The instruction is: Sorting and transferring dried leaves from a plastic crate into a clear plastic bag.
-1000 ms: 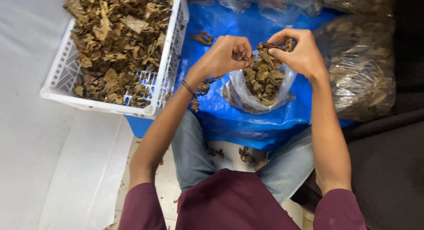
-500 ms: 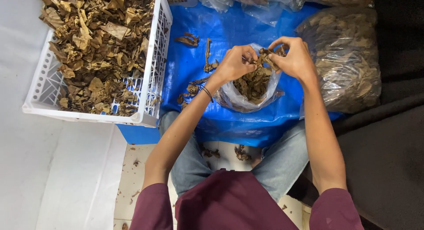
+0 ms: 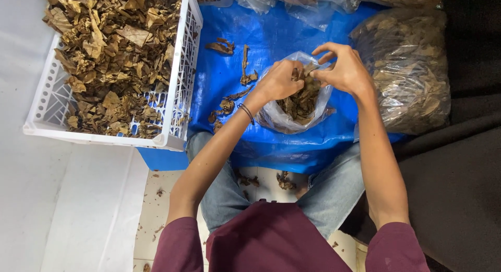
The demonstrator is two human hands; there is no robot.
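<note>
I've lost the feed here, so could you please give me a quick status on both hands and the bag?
Left hand and right hand both gripping the rim of the small clear bag of dried leaves. Bag on blue tarp. White crate alongside; nothing in the way.

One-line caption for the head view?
Both hands, left hand and right hand, at a small clear bag of dried leaves beside a white crate.

Blue tarp; leaf scraps, bags
</note>
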